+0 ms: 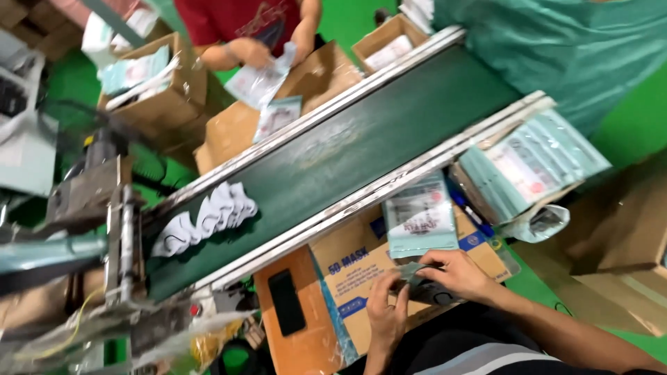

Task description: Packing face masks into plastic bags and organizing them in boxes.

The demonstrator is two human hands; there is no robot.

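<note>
Here, close to the body, both hands meet over a dark pouch that lies on a flattened cardboard box serving as the table. The right hand covers the pouch from the far right side, its fingers curled and pressing down on the top edge; the left hand comes in from the near side, thumb and fingers pinching the pouch's left end. The pouch's long axis runs roughly left to right between the two hands, and both are touching it, so neither is nearer.

Just beyond the fingers sits a teal printed packet, upright against the rail. A black phone lies on the cardboard to the left.

Farther off, the dark green conveyor belt runs diagonally, carrying a row of white masks. A stack of teal packets rests to the right. Across the belt, another person's hands handle packets over open cartons.
</note>
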